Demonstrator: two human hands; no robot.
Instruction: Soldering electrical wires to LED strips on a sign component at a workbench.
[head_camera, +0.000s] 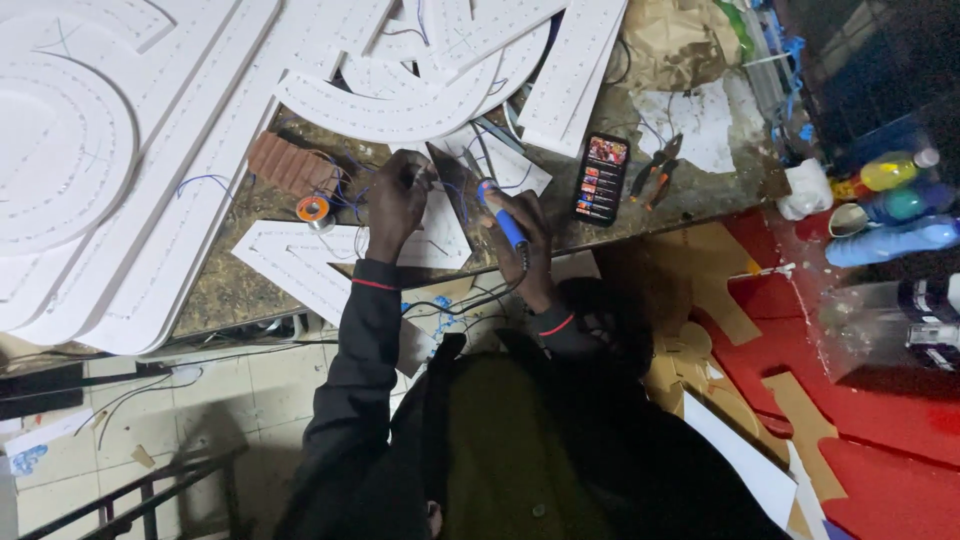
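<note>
While both hands grip — left (397, 195) wire, right (515, 225) blue soldering iron (505, 222) — white sign letters (390, 105) surround them.

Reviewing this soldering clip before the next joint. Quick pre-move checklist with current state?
1. Iron gripped: ok. Right hand is wrapped round the blue iron.
2. Wire held at the joint: ok. Left hand pinches something thin by the blue wires, over the white panel.
3. Tip on the joint: cannot tell, the hands hide it.
4. Solder spool within reach: ok, spool lies just beside the left hand.
5. Iron cord free: not ok, cord hangs over the bench edge among other wires.
6. Phone clear of the work: ok, phone lies apart from the right hand.
</note>
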